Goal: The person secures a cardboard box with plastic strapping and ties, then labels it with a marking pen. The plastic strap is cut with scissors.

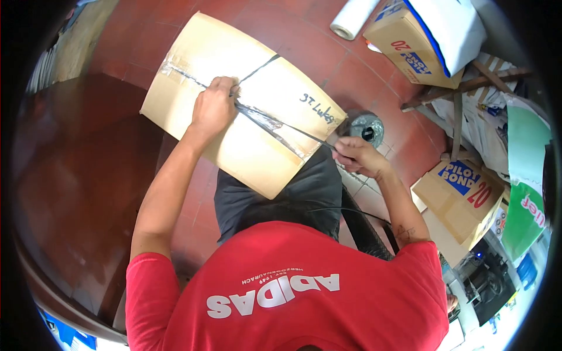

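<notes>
A brown cardboard box (234, 55) lies tilted across the person's lap, with handwriting on its top and clear tape along its middle. Black cord (257, 69) runs over the box in two directions and crosses near its centre. At that crossing, my left hand (215, 105) is closed on the cord, its knuckles up and pressed against the cardboard. Beyond the box's right edge, my right hand (358, 157) pinches a length of the same cord, which stretches straight back to the crossing. The fingertips of my left hand are partly hidden.
A roll of grey strapping or tape (374, 126) sits on the red tiled floor (304, 29) right of the box. Printed cartons stand at the upper right (404, 50) and right (462, 196). A white roll (351, 20) lies behind. Dark brown furniture (76, 175) fills the left.
</notes>
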Available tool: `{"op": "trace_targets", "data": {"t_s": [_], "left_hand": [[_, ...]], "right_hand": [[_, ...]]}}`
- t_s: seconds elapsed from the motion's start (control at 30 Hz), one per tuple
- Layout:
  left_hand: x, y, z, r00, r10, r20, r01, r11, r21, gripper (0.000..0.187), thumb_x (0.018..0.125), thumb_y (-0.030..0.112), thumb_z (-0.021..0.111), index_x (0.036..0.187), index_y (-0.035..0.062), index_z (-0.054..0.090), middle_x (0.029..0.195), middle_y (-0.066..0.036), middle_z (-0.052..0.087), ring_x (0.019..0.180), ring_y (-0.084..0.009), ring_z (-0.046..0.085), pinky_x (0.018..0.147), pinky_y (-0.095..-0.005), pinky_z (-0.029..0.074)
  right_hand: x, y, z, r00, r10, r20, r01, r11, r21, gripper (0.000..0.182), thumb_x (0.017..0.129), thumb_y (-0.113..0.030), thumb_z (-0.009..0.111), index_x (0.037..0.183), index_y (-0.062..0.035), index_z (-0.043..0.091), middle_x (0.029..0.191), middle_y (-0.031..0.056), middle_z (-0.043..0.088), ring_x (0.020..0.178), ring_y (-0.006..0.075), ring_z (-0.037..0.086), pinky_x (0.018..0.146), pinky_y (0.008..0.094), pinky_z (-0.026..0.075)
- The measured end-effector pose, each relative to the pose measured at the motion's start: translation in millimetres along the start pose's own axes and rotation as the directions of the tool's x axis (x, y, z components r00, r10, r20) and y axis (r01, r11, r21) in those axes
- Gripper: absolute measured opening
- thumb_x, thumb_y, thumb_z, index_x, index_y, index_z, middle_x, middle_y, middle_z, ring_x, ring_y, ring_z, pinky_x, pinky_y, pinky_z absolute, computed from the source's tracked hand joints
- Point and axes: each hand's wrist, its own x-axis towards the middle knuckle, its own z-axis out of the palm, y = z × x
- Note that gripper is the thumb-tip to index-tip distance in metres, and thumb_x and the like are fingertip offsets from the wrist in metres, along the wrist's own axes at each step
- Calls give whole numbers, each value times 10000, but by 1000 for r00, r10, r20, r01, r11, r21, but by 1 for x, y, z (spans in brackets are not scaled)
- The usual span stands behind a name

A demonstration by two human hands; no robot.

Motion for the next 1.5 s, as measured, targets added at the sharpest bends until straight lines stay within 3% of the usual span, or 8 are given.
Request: {"op": "trace_targets", "data": {"t_s": [0.57,0.77,0.83,0.93,0.97,1.13,1.37,1.5], "left_hand": [[10,6,-10,997,73,-32,-75,995,-68,491,837,61,718,1284,152,539,928,-134,590,781,-323,642,684,-412,535],[42,44,-35,868,340,361,-419,893,167,1008,661,-154,590,1506,346,364,1297,-182,430,805,-414,648,761,-470,578],[48,41,-31,839,393,377,-478,863,164,995,657,-146,600,1502,328,372,1295,-195,432,807,-424,646,766,-474,577],[57,63,-45,807,303,506,-442,879,179,831,730,-72,598,1474,253,418,1301,-198,449,945,-415,649,857,-482,552],[55,64,-43,818,351,456,-451,883,130,779,719,-53,614,1430,227,462,1275,-200,464,900,-416,653,826,-487,555],[59,60,-11,858,411,309,-449,891,62,553,721,1,630,1256,119,559,1221,-198,485,745,-425,650,726,-508,561],[62,62,21,946,308,107,-316,945,78,302,806,62,599,1093,45,505,1169,-221,478,722,-461,622,677,-537,541],[62,52,1,965,262,26,-263,964,34,379,896,220,604,1194,29,468,1192,-260,466,881,-493,595,776,-560,504]], "right_hand": [[169,-10,-137,963,31,-267,-230,604,-763,498,748,-317,820,1061,42,676,798,61,641,607,151,531,461,326,405],[227,83,-238,882,-449,143,470,820,-326,1029,640,23,780,1540,-21,285,1509,161,441,1386,230,412,1123,376,364],[135,16,-47,652,-683,330,295,629,720,421,1020,-215,534,1348,47,512,1280,207,606,1206,291,565,1048,440,463],[103,-19,-42,875,-153,-460,475,465,748,446,1037,-296,472,1305,55,528,1280,227,603,1202,345,581,1011,501,496],[101,-19,-59,997,-58,44,-35,144,989,399,1039,-287,462,1275,28,525,1237,198,618,1130,335,609,940,515,524],[225,57,-128,945,-196,-262,308,803,511,234,971,-240,540,1087,-43,591,965,120,676,869,255,672,787,419,587],[219,65,-132,928,-210,-307,330,847,417,599,785,139,686,1309,-75,489,1220,123,608,1084,278,615,823,384,568],[196,38,-104,993,-86,-77,101,333,937,328,983,-313,527,1207,-79,581,1175,133,653,1065,285,643,945,468,533]]}}
